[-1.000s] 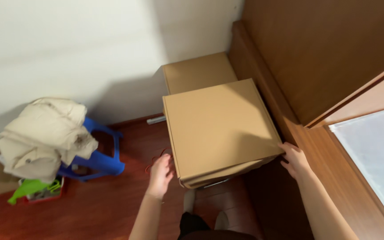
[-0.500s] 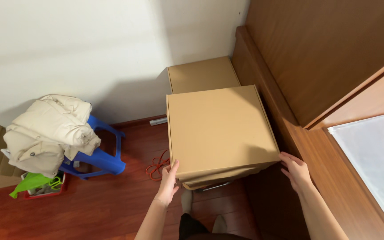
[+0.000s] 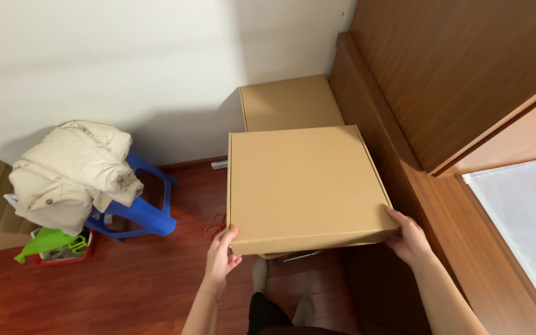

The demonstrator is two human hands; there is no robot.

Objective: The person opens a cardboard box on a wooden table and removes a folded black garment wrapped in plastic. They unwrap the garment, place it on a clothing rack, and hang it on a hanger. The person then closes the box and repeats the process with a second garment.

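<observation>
Hands now sit at the near corners of the flat square brown cardboard box (image 3: 305, 189): a second ago we had them lower on its near flanks, and the box top looked more tilted to us. It now reads closer to level, so we judge the hold is squared up.

Our left hand (image 3: 221, 257) is at the near-left corner, thumb on the top edge, fingers curled under, pinching the cardboard. Our right hand (image 3: 410, 239) presses flat against the near-right corner, fingers spread along the side; we cannot tell whether any go under.

Box is carried between both hands above the red-brown wooden floor (image 3: 125, 285), just in front of a second brown cardboard box (image 3: 290, 102) against the white wall (image 3: 125, 62), beside the dark wooden bed frame (image 3: 392, 161). Left: blue plastic stool (image 3: 147, 211) with cream padded jacket (image 3: 72, 174).
</observation>
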